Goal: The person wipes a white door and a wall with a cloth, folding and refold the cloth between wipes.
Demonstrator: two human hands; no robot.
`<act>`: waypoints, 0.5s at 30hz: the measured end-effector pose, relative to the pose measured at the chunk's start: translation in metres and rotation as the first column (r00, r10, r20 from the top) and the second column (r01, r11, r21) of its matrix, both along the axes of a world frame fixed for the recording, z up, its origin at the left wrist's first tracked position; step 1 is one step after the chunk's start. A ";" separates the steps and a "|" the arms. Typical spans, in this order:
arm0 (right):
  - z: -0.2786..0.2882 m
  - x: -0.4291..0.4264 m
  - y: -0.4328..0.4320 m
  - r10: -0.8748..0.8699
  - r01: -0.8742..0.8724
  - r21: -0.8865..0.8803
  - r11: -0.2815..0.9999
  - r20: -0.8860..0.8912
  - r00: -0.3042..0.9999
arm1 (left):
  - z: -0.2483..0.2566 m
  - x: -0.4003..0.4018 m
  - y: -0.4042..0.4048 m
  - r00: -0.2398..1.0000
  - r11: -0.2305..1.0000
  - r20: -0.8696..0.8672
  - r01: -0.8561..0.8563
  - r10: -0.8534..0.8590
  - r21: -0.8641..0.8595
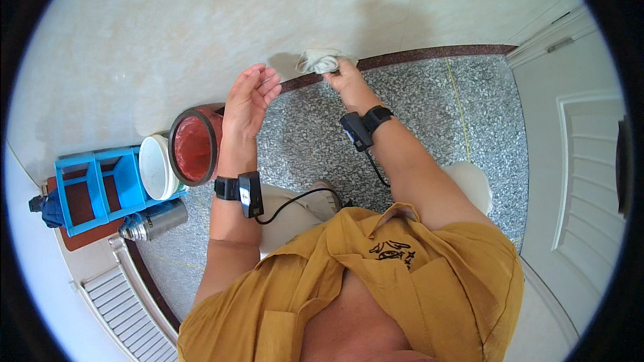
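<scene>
My right hand (343,74) grips a pale, bunched cloth (322,60) at the wall, just above the dark red baseboard (397,56). Some of the fingers are hidden by the cloth. To its left, my left hand (253,95) is raised with nothing in it, its fingers slightly curled and apart. It is nearest to a bin (193,147) with a dark rim and a red plastic liner, which stands beside my left forearm. Both wrists wear black straps with small boxes and a cable.
Left of the bin are a white plastic bucket (155,168), a blue plastic shelf rack (95,188) and a metal flask-like container (163,220). A white radiator-like grille (126,306) is at lower left. A white panelled door (586,171) stands at right, beside the speckled floor (412,95).
</scene>
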State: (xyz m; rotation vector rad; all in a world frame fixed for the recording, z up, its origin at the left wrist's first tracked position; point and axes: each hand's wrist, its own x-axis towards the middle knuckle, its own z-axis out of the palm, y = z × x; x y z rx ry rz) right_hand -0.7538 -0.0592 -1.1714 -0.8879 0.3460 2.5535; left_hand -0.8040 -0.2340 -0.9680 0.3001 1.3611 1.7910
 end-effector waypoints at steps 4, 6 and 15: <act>0.002 0.037 0.032 -0.120 0.050 0.651 0.758 0.064 0.991 | 0.001 0.007 0.014 1.000 0.999 -0.003 0.025 -0.025 0.039; 0.016 0.060 0.050 -0.054 0.014 0.756 0.654 0.029 0.998 | 0.003 0.011 0.021 1.000 0.999 0.001 0.031 -0.031 0.019; 0.020 0.180 0.169 -0.641 0.001 0.954 0.298 0.200 0.741 | -0.010 0.016 0.042 0.995 0.996 0.045 0.090 -0.091 0.006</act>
